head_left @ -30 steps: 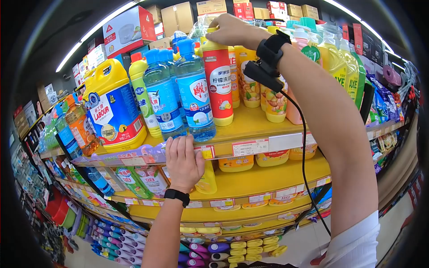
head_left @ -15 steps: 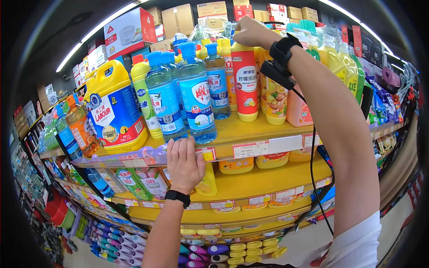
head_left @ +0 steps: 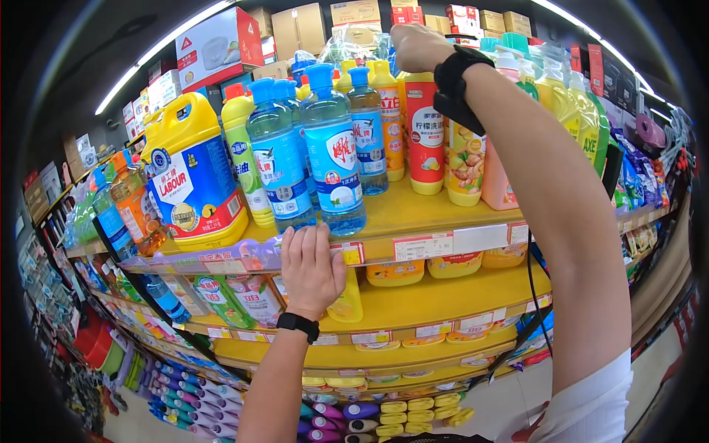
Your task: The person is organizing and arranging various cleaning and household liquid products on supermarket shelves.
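My left hand [head_left: 312, 269] lies on the front edge of the upper shelf [head_left: 384, 249], thumb apart from the other fingers, just below two clear blue bottles with blue caps [head_left: 336, 159] [head_left: 277, 166]. My right hand [head_left: 422, 50] reaches high over the back of the row, above a red bottle with a yellow base [head_left: 425, 136]; its fingertips are hard to make out, and what they hold, if anything, is hidden. A smaller blue bottle [head_left: 368, 133] stands behind, left of the red one. To the left are a green-yellow bottle [head_left: 244, 151] and a large yellow jug [head_left: 193, 177].
Boxes [head_left: 298, 31] are stacked along the top. Yellow and green pump bottles [head_left: 557, 103] stand at the right, beyond my right forearm. Lower shelves [head_left: 406, 303] hold more bottles and packs. A black cable [head_left: 533, 295] hangs beside my right arm.
The view has shifted slightly, so the bottles appear a little further right. Relative to the red bottle, my right hand sits slightly higher and further left. My left hand stays on the shelf edge.
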Available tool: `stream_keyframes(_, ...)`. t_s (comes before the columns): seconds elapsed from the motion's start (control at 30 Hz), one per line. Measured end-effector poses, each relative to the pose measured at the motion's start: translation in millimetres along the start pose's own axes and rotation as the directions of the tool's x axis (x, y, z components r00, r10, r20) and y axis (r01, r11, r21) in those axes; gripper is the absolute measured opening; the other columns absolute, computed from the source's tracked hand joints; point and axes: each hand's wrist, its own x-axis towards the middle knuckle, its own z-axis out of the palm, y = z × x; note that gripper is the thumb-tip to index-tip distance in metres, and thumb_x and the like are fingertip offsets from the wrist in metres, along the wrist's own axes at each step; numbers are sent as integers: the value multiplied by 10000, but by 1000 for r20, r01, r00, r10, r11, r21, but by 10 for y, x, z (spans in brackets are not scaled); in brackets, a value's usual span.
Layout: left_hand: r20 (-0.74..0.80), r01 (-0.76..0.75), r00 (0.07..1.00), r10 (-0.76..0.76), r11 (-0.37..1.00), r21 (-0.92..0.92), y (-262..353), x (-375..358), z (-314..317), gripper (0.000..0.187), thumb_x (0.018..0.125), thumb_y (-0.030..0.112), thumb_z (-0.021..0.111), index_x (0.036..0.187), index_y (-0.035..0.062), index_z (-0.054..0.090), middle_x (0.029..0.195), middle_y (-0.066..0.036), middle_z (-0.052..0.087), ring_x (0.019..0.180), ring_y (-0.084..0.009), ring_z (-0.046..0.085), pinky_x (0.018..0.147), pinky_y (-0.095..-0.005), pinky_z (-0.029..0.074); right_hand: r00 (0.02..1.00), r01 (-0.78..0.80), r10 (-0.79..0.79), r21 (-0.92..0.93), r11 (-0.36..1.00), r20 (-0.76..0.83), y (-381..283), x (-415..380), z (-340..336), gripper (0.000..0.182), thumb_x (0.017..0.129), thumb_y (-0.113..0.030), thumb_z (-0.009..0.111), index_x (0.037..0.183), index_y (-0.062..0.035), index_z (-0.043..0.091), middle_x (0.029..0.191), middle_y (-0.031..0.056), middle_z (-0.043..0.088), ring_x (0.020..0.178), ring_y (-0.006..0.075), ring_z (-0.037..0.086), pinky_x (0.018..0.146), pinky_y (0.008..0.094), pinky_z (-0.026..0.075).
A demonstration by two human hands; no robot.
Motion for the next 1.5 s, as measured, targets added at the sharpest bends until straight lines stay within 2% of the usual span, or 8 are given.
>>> stream_keyframes(0.07,1,-2,1000,2,1000,5,0,2,-3,441,887,209,495,1255,-33,495,1202,-180,510,1178,-359,447,1092,-539,295,999,0,-3,-60,998,-44,-88,9,1,271,781,-66,615,1037,16,649,1056,233,669,988,365,654,861,412,516)
stream_keyframes(0.2,-4,-4,1000,4,1000,3,-7,-2,-2,439,888,213,495,1252,-31,495,1203,-179,510,1177,-357,448,1091,-540,297,990,102,-88,127,987,-113,-346,74,126,262,775,-128,639,994,2,705,1036,207,687,978,319,674,845,399,540)
stream_keyframes(0.33,-4,-1,1000,1,1000,5,-2,-1,6,441,891,217,493,1257,-29,493,1207,-179,508,1183,-357,446,1091,-539,297,979,104,-142,240,965,146,-465,81,221,431,871,-182,566,1214,78,573,1184,283,612,1115,383,601,971,391,475)
stream_keyframes(0.47,-2,-1,1000,1,1000,0,-4,-5,5,440,893,214,490,1260,-28,492,1214,-180,506,1188,-358,444,1093,-539,295,955,87,-144,222,971,258,-465,95,356,445,897,-224,545,1221,81,553,1199,270,606,1103,378,604,971,403,465)
stream_keyframes(0.7,-12,-10,1000,11,999,36,-1,0,2,458,868,223,529,1254,-22,509,1197,-167,519,1168,-339,461,1085,-517,318,988,-15,-29,277,961,154,-381,-10,263,511,840,-292,589,1176,93,573,1113,275,637,1027,369,636,907,391,490)
stream_keyframes(1.03,-5,-9,1000,9,1000,0,-9,-1,1,436,898,206,492,1266,-27,485,1215,-176,505,1182,-357,441,1092,-537,294,989,148,-136,319,936,-60,-267,-109,94,491,838,-323,638,1090,98,652,1010,264,671,901,334,672,814,370,530)
stream_keyframes(1.27,-15,-3,1000,3,1000,2,9,11,-5,433,891,198,502,1260,-27,489,1205,-177,509,1174,-356,447,1088,-536,301,991,68,-113,483,873,65,107,-223,-106,475,850,-329,623,1096,75,662,1003,212,681,833,250,681,710,306,549)
stream_keyframes(1.5,-8,3,1000,-3,1000,5,14,14,-2,430,888,193,503,1258,-25,485,1205,-181,509,1175,-359,447,1086,-538,300,995,93,-97,224,970,4,351,-354,-105,493,799,-328,615,1097,61,670,1032,239,669,872,308,675,809,371,530)
